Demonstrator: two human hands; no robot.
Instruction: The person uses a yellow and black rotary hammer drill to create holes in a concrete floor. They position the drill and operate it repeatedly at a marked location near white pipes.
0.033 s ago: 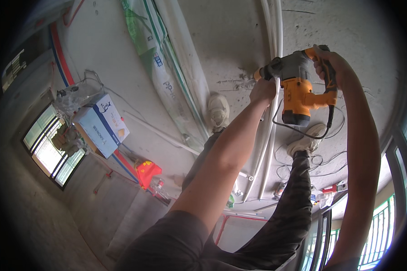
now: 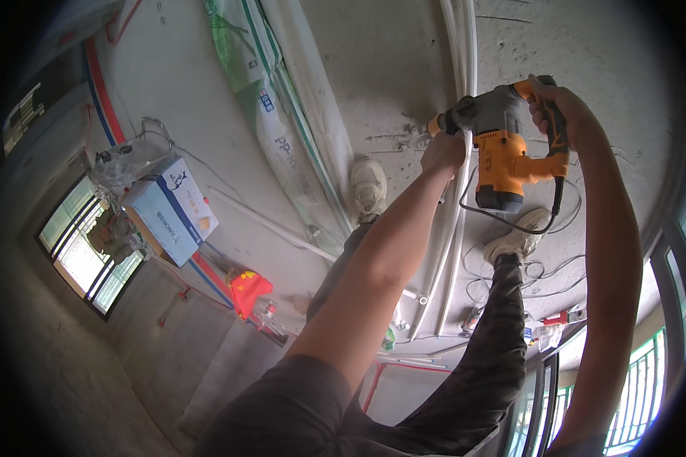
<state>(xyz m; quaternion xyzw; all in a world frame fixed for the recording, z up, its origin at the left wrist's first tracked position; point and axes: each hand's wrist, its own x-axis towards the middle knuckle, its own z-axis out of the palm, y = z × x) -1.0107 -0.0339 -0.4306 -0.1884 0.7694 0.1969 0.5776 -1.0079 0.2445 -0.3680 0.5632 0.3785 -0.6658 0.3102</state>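
An orange and black rotary hammer [image 2: 501,156] lies across the right of the head view, its front end pointing left. My right hand [image 2: 560,113] is closed around its black rear handle. At the front, my left hand [image 2: 443,154] is closed just below the nose, around what seems to be the side handle; the fingers mostly hide it. The tool's tip is near rough, chipped marks [image 2: 408,141] in the grey concrete. A dark power cord [image 2: 541,231] runs from the handle base and loops down.
White pipes [image 2: 442,266] run lengthwise beneath the tool. Long plastic-wrapped pipes [image 2: 282,129] lie to the left, near my shoe [image 2: 369,186]. Loose cable coils lie around my other shoe [image 2: 520,236]. Farther left are a blue and white box [image 2: 171,213] and a red bag [image 2: 249,292].
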